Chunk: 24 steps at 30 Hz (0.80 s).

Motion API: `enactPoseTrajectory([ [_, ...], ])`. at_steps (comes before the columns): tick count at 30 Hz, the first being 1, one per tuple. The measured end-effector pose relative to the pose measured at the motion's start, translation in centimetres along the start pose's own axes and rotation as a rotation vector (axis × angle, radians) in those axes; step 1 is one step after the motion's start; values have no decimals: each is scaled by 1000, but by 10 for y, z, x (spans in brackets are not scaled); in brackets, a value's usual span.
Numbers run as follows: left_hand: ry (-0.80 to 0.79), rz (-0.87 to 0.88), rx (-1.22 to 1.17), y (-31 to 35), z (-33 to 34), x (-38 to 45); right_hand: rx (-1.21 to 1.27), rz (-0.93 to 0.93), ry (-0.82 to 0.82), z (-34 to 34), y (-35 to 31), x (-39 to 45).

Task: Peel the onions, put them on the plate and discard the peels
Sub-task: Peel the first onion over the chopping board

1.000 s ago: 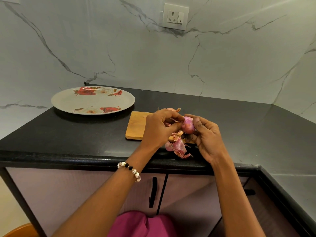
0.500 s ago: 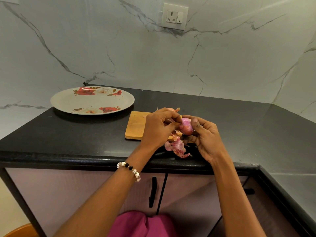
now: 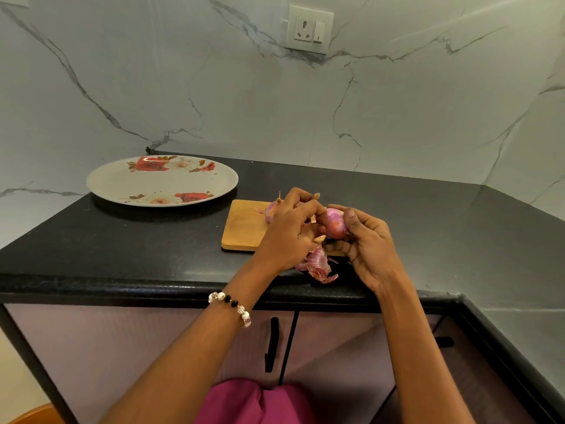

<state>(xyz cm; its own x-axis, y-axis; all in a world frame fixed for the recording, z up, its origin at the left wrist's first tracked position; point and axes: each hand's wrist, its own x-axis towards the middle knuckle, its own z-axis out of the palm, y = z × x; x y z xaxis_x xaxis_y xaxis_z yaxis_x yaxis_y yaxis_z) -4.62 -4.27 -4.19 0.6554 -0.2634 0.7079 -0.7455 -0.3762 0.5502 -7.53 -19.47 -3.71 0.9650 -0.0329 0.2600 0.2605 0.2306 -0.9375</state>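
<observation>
Gripping a pink onion (image 3: 335, 227) with curled fingers and thumb, the right hand (image 3: 368, 246) holds it above the near edge of the wooden cutting board (image 3: 243, 228). The left hand (image 3: 289, 232) is beside it, its fingertips bent in against the onion's left side, pinching at the skin there. Loose pink and papery peels (image 3: 319, 264) lie on the black desk (image 3: 153, 240) just below both hands, at the near edge of the board. A second onion (image 3: 270, 213), its skin on, lies on the board behind the left hand, partly hidden by it. Well to the left, at the far side of the desk, sits a round plate (image 3: 122, 182) with red flower prints. A beaded bracelet (image 3: 234, 306) circles the left wrist. On the marble wall at the far side is a white socket (image 3: 309, 29).
</observation>
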Motion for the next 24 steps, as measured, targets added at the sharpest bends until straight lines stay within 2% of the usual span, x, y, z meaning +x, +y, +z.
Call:
enactPoseTrajectory([
  [5,-11,-14,-9,3,0,0,121,31,73,0,-4,-1],
  [11,66,-39,0,-2,2,1,224,18,208,0,-4,3],
  [16,155,-12,-25,-2,0,1,164,15,105,1,-3,1],
  [24,148,63,-125,-1,-3,0,67,21,1,1,-1,0],
])
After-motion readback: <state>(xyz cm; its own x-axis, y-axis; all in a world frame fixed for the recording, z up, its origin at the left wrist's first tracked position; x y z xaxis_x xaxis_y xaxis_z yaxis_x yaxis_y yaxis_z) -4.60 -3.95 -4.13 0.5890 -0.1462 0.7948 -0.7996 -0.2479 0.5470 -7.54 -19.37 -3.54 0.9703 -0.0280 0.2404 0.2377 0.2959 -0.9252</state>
